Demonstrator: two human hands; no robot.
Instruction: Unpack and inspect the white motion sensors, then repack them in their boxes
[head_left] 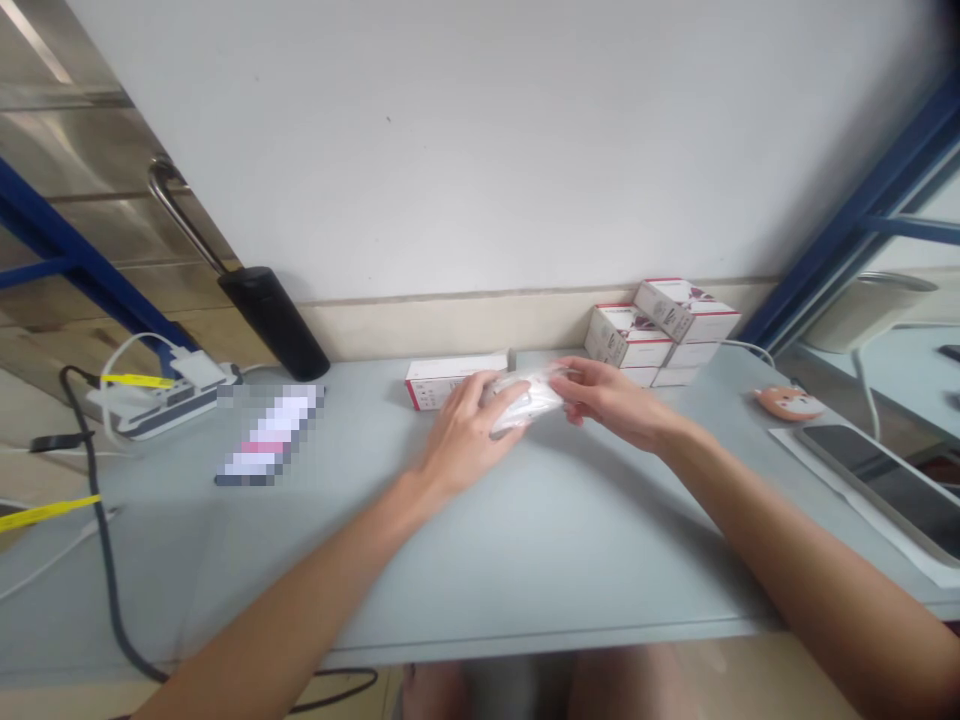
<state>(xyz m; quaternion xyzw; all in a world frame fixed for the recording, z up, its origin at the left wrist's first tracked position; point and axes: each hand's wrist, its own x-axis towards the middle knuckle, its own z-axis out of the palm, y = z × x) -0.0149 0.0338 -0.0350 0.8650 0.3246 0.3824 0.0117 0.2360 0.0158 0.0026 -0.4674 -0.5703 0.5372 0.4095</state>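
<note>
Between my two hands is a white item in clear plastic wrapping (523, 402), held above the desk; its exact kind is hard to make out. My left hand (474, 425) grips it from the left, fingers over the top and thumb along the near side. My right hand (600, 398) pinches the wrapping at its right end. Just behind my left hand lies a long white box with red edges (442, 372), partly covered by the fingers. Behind my right hand several small white and red boxes (637, 345) are stacked against the wall.
On the left of the grey desk (480, 560) are a black bottle (274, 320), a blurred-out phone (270, 440) and a power strip (180, 405) with cables. To the right sit an orange animal-faced object (789, 403) and a dark phone-like slab (877, 480) on white paper.
</note>
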